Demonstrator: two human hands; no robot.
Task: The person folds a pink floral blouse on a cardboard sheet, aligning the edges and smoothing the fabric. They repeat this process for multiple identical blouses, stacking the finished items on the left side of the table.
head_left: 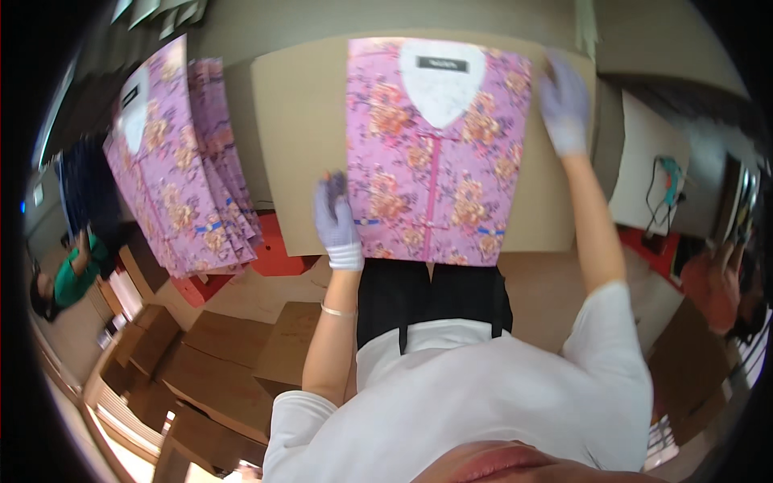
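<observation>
A folded pink-purple floral blouse (394, 177) lies flat on a large brown cardboard sheet (302, 145). It shows a white neck panel with a dark label and a pink strip down the front. My left hand (336, 225), in a pale lilac glove, rests at the blouse's lower left edge with fingers stretched out. On the other side, my gloved right hand (565, 109) lies flat on the cardboard by the blouse's upper right edge, fingers extended and slightly blurred. Neither hand visibly grips anything.
To the left stands a fanned stack of similar floral blouses (165, 153), near a red surface (282, 245). Brown cartons (217, 354) fill the lower left. A teal tool with a cord (667, 181) lies on a white board (636, 169) at right. Other people are at both sides.
</observation>
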